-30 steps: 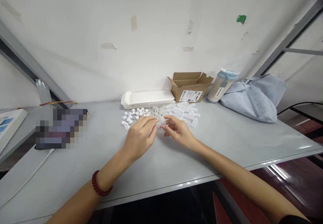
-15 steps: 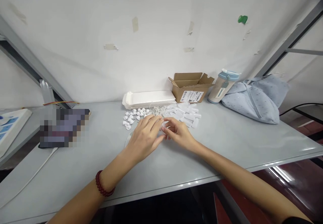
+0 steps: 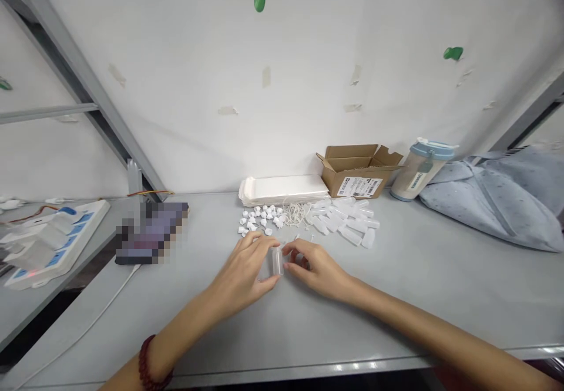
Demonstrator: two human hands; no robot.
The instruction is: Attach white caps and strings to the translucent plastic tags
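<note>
A small clear plastic bottle (image 3: 277, 261) stands upright in the middle of the grey table, between the thumb and fingertips of my left hand (image 3: 247, 266). My right hand (image 3: 315, 266) is close at the bottle's right side. Its thumb and index fingertip are a little apart, with the other fingers curled behind; I see nothing between them and cannot tell whether they touch the bottle. Beyond my hands lie a group of small white caps (image 3: 264, 215), a tangle of thin white strings or tubes (image 3: 296, 213), and a pile of clear bottles (image 3: 348, 218).
Behind the pile are a stack of flat white cartons (image 3: 286, 188) and an open cardboard box (image 3: 361, 177). To the right stand a blue-lidded cup (image 3: 420, 171) and a pale blue cloth bag (image 3: 489, 203). A blurred phone-like device (image 3: 154, 235) with a white cable is on the left.
My view has shifted, so the table things appear lower and further right. My hands have parted slightly, and the bottle between them now shows clearly.
</note>
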